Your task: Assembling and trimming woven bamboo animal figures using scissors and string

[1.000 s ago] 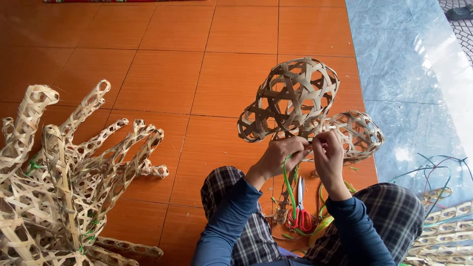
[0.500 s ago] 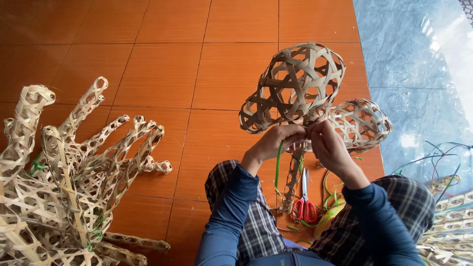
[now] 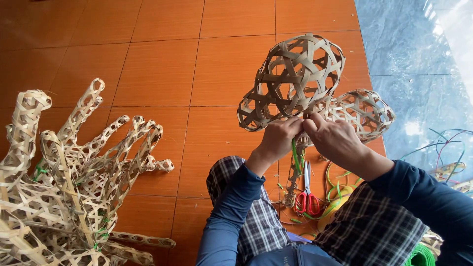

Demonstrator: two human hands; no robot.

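Tan woven bamboo lattice (image 3: 295,79), green strap (image 3: 295,153), red-handled scissors (image 3: 307,201), orange floor tiles (image 3: 157,74), plaid trousers (image 3: 256,221), blue sleeves (image 3: 231,212).

A single head-worn camera looks steeply down from close above the lap, facing forward over the orange tiled floor (image 3: 162,74) ahead.

open tiled floor (image 3: 162,59) ahead, woven pile (image 3: 64,182) left

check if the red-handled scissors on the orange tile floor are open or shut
Shut: the red-handled scissors lie flat on the orange tile floor, blades together as one narrow strip, handles side by side.
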